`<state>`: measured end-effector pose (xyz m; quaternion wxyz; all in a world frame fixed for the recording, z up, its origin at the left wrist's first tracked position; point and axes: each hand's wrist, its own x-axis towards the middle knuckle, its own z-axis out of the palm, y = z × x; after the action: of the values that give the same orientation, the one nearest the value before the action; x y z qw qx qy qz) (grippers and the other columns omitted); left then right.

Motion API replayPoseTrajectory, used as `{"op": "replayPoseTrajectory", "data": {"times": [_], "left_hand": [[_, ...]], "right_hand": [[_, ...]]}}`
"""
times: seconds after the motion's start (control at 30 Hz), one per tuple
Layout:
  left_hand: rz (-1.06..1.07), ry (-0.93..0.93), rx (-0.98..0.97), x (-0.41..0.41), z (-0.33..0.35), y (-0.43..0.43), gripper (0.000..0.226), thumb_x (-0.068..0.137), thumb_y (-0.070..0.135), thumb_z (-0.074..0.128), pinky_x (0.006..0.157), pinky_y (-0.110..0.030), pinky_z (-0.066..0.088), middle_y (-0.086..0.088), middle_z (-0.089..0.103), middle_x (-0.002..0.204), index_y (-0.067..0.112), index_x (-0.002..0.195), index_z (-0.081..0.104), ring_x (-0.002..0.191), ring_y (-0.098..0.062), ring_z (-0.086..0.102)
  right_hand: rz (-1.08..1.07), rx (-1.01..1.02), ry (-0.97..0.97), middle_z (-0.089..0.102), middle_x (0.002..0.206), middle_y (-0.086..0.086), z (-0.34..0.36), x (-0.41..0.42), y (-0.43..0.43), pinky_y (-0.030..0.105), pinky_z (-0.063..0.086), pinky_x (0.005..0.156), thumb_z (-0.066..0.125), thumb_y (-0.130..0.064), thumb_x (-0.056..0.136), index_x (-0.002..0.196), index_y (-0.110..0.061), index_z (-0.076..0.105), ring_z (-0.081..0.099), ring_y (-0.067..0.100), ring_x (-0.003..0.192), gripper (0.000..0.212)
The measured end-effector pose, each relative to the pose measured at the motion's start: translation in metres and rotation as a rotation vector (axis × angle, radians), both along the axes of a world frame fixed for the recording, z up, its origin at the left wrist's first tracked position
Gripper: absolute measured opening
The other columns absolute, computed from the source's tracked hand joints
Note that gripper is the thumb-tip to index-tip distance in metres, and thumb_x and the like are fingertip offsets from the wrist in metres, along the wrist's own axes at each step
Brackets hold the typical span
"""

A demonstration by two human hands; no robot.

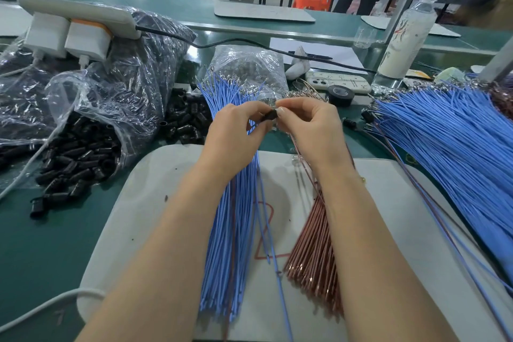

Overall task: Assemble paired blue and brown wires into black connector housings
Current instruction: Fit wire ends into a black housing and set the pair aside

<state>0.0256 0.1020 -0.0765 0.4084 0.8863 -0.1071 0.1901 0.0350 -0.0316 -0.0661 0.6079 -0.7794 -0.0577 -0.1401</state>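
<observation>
Judging by blue wires (pixel 230 230) and brown wires (pixel 313 247) heaped at 6 o'clock, tons was left; one black housing (pixel 269 115) was pinched by left hand (pixel 236 126) and right hand (pixel 308 125).

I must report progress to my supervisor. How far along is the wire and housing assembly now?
Done: a few wire pairs at the right seem to carry housings. In hand: the left hand and right hand pinch one black housing between them. Left: thick bundles of blue wires and brown wires on the mat, plus a heap of loose housings. Most work seems to remain.
</observation>
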Motion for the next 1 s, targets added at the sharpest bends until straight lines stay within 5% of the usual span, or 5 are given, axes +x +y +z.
{"op": "replayPoseTrajectory", "data": {"times": [0.17,0.37,0.63,1.0], "left_hand": [[-0.001,-0.058,-0.027,0.001,-0.002,-0.004,0.021,0.089,0.016,0.061,0.062,-0.008,0.034,0.013,0.059,0.082,0.023,0.108,0.068,0.065,0.016,0.048],[0.021,-0.009,-0.193,0.003,-0.005,0.002,0.018,0.09,0.005,0.056,0.08,-0.017,0.048,0.008,0.066,0.085,0.019,0.1,0.061,0.081,-0.005,0.062],[-0.075,-0.003,-0.286,0.001,-0.004,0.002,0.022,0.09,0.0,0.053,0.085,-0.011,0.047,0.006,0.068,0.093,0.021,0.096,0.055,0.088,0.002,0.064],[-0.053,-0.026,-0.151,-0.001,-0.002,0.001,0.021,0.091,0.005,0.054,0.079,-0.015,0.047,0.019,0.061,0.083,0.023,0.101,0.059,0.083,0.0,0.059]], "right_hand": [[-0.04,-0.066,-0.033,0.067,0.071,-0.004,-0.001,0.0,0.0,0.031,0.054,0.072,0.067,-0.01,0.086,0.084,-0.019,0.068,0.062,0.01,0.066,0.009],[-0.042,-0.009,-0.077,0.066,0.07,-0.002,0.006,-0.005,-0.003,0.038,0.055,0.071,0.065,-0.012,0.086,0.083,-0.026,0.066,0.061,0.012,0.065,0.015],[0.02,-0.136,-0.189,0.066,0.084,-0.007,0.01,-0.012,0.003,0.026,0.054,0.082,0.064,-0.005,0.087,0.095,-0.013,0.063,0.064,0.007,0.079,0.011],[-0.021,-0.298,-0.273,0.07,0.083,0.0,0.009,-0.014,0.006,0.03,0.054,0.078,0.064,-0.005,0.086,0.09,-0.009,0.07,0.066,0.01,0.078,0.008]]}}
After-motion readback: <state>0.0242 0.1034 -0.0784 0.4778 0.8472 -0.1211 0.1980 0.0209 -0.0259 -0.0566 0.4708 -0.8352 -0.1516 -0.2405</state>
